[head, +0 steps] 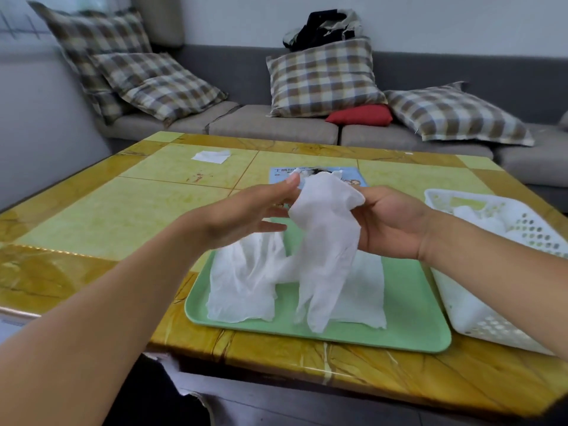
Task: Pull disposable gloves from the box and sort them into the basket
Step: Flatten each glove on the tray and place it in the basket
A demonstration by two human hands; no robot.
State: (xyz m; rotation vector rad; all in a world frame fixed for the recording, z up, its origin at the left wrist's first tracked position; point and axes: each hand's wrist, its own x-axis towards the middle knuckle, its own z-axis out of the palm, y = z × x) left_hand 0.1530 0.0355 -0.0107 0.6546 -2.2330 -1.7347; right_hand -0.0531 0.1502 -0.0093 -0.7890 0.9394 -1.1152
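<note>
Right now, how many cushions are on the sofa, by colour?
Plaid cushions: 4, two at the left, one at the middle, one at the right
Red cushion: 1
Total: 5

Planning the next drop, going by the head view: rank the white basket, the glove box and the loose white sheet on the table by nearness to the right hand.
From the right hand, which holds a glove:
1. White basket, just to its right.
2. Glove box, just beyond the hands, mostly hidden.
3. White sheet, far left on the table.
</note>
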